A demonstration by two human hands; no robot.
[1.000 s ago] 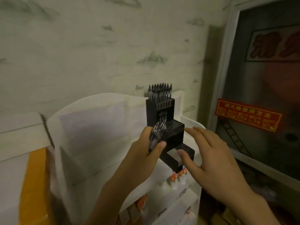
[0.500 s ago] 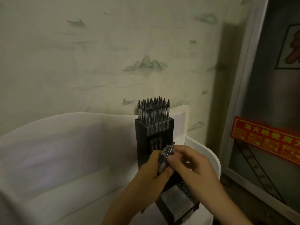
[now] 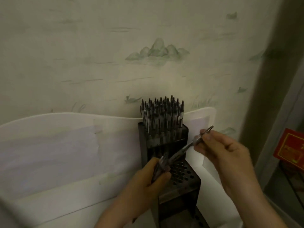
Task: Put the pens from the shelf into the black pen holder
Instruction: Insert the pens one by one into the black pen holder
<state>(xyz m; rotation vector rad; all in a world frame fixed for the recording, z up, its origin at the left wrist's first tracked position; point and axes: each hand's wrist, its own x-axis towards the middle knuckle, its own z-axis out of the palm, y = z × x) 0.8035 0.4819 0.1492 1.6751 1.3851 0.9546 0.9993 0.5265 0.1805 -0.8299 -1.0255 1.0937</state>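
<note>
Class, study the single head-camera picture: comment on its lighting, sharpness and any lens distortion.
Head view: dim, greenish light throughout; the black pen holder loses detail in shadow; the right hand, pinching one pen, and the left hand, gripping a bundle of pens, look soft and motion-smeared; the wide lens bends the dark door frame at right.

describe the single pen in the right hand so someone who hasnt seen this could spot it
Find the black pen holder standing against the pale wall, its top tier packed with upright pens. Just to its right, the right hand pinches one pen. Unlike the upright pens and the bundle in the left hand, it is alone and slanted, its lower end towards the holder's empty holes.
</note>
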